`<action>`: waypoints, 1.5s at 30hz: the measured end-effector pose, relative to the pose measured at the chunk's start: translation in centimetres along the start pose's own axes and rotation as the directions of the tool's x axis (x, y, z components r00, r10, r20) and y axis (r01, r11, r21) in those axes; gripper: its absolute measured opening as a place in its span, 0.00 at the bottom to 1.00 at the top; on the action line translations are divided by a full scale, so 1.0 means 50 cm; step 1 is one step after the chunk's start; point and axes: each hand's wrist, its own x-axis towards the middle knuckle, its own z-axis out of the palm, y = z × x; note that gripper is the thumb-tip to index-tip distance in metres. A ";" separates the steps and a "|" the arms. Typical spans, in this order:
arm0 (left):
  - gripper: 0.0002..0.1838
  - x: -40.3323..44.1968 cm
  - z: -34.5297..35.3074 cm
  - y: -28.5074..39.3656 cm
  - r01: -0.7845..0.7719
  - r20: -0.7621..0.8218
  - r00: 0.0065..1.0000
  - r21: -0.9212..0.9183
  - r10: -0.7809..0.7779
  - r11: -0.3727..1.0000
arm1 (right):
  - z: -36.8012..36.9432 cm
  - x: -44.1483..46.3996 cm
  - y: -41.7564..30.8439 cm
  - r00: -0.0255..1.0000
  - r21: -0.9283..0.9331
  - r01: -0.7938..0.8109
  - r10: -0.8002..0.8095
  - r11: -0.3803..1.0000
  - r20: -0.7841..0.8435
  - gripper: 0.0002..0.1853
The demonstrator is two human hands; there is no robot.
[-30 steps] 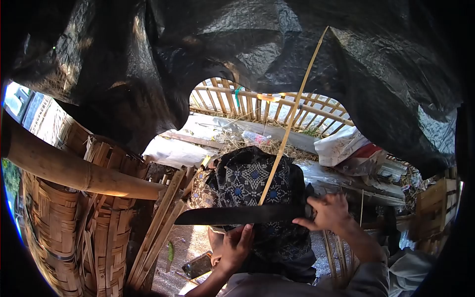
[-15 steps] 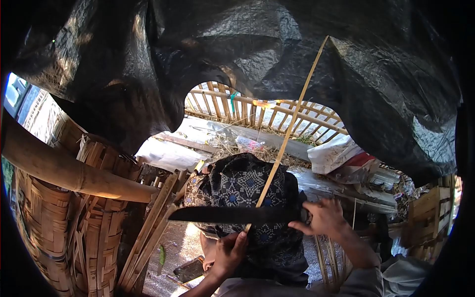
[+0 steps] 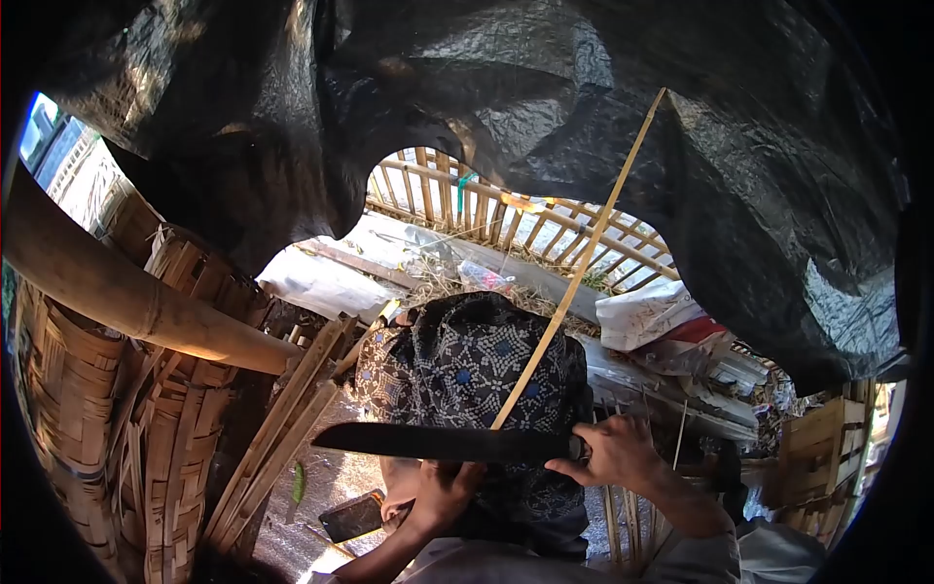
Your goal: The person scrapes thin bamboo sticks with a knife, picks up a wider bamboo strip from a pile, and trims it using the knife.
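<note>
The right hand point(image 3: 618, 454) wraps around the handle of a machete point(image 3: 428, 443), whose dark blade reaches leftward from that grip and crosses over a bamboo strip point(image 3: 584, 265). Just below the blade, the left hand point(image 3: 443, 494) pinches the strip's lower end (the blade covers the very fingertips). From this pinch the strip slants up and rightward over a patterned cloth point(image 3: 477, 365). Well left of both grips stand woven bamboo panels point(image 3: 73, 409).

The only view, wide and round-edged, looks forward and down from head height, close above the bare left hand point(image 3: 446, 492) and bare right hand point(image 3: 620, 454) at lower centre, facing glossy black plastic sheeting point(image 3: 744, 185) along the top.
</note>
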 end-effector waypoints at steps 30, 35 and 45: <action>0.20 0.004 -0.015 0.049 -0.026 0.033 0.999 0.121 0.022 0.992 | -0.027 0.075 0.129 0.934 0.331 -0.100 0.204 0.938 -0.294 0.25; 0.18 -0.006 -0.020 0.040 -0.001 0.055 0.998 0.068 -0.003 0.998 | 0.033 0.048 0.093 0.923 0.558 -0.161 0.323 0.814 -0.207 0.27; 0.14 -0.005 -0.010 -0.016 -0.165 -0.023 0.986 0.013 0.166 0.986 | -0.015 0.012 0.007 0.996 -0.139 -0.058 0.067 0.988 0.055 0.33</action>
